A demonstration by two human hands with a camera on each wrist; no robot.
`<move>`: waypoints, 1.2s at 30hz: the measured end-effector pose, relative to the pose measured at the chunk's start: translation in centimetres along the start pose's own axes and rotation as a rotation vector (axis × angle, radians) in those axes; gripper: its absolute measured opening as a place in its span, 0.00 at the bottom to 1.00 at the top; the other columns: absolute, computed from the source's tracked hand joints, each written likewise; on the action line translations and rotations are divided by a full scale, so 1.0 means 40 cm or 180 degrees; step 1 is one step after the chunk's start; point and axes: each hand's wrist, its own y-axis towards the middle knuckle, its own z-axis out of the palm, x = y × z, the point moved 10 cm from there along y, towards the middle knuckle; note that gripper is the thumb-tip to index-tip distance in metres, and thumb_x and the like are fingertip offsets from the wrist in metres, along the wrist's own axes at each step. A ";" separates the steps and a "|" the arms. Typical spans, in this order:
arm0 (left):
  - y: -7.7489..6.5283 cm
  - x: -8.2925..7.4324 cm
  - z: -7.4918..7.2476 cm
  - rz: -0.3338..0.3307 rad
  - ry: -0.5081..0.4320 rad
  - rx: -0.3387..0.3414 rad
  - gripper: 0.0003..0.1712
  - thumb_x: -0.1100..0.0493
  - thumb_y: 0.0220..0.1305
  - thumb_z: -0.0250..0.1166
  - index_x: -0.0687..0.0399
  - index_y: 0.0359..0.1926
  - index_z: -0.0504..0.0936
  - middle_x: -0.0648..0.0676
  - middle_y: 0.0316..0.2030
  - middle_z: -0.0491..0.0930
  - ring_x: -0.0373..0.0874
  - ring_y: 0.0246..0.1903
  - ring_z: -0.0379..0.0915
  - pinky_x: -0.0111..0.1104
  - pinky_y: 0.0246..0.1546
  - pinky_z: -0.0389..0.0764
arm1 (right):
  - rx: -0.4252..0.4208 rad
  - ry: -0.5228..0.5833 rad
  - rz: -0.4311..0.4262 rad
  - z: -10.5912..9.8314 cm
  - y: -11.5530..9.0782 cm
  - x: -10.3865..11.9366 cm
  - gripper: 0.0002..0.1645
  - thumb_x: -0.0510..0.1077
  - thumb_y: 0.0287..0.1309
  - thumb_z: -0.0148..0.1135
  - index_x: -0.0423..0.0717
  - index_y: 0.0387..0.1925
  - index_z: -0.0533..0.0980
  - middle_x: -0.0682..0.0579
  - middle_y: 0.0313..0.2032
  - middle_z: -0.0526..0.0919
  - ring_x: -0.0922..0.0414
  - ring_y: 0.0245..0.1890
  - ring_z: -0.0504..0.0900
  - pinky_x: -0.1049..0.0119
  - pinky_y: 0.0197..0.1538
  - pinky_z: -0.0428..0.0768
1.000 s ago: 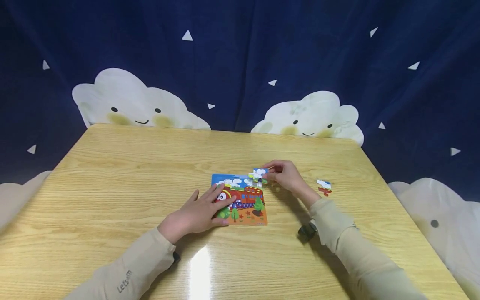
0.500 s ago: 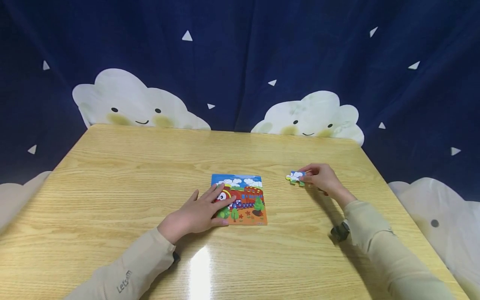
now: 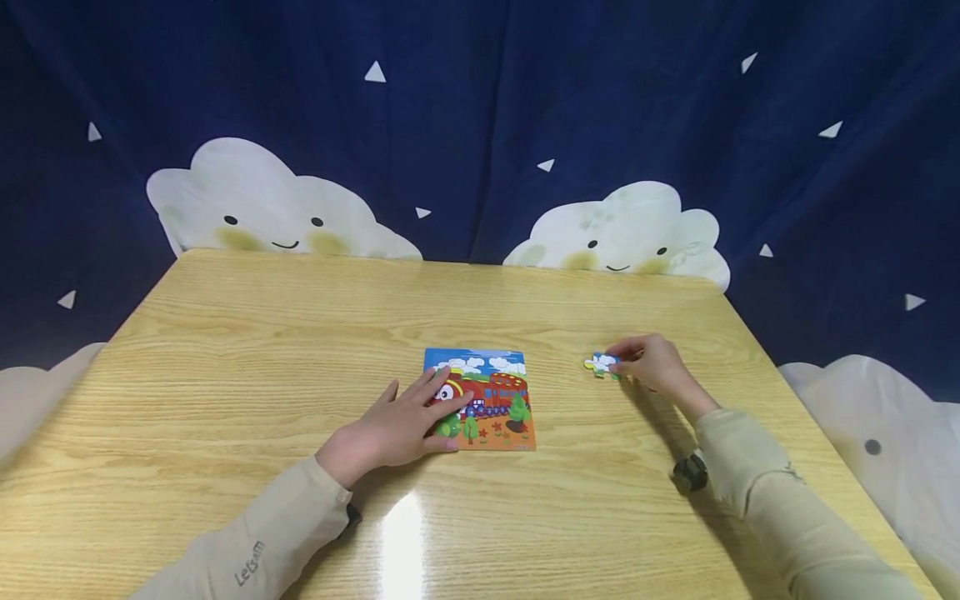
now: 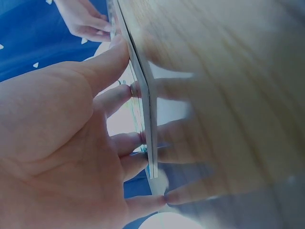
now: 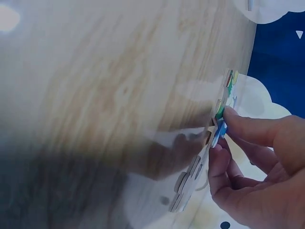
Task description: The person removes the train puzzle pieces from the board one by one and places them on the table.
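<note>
On the table, a square jigsaw puzzle (image 3: 495,417) shows a red train with eyes, trees and a cloudy sky. My left hand (image 3: 397,425) lies with spread, fairly straight fingers over its left part; in the left wrist view the fingers (image 4: 121,101) touch the board's edge. To the right of the puzzle, my right hand (image 3: 654,367) pinches a jigsaw piece (image 3: 602,363) with white cloud, blue sky and green. In the right wrist view, thumb and finger grip that piece (image 5: 231,90) close to the tabletop. Another jigsaw piece (image 5: 186,183) lies beside it, hidden in the head view.
A light wooden table (image 3: 300,317) spreads all round the puzzle. Behind it hangs a dark blue curtain (image 3: 465,100) with white triangles and smiling clouds. A bright light reflection (image 3: 402,542) shows near the table's front.
My right hand has carried the jigsaw piece from the puzzle's upper right corner to the right, over where another piece lay. The left hand stays on the puzzle.
</note>
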 end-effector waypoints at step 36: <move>-0.046 0.016 -0.028 0.0104 -0.0049 -0.0292 0.35 0.43 0.70 0.57 0.45 0.74 0.63 0.69 0.75 0.43 0.64 0.73 0.39 0.61 0.68 0.48 | 0.0731 0.1828 -0.0007 0.241 0.035 0.302 0.22 0.25 0.60 0.60 0.25 0.56 0.74 0.31 0.50 0.81 0.50 0.44 0.85 0.63 0.49 0.82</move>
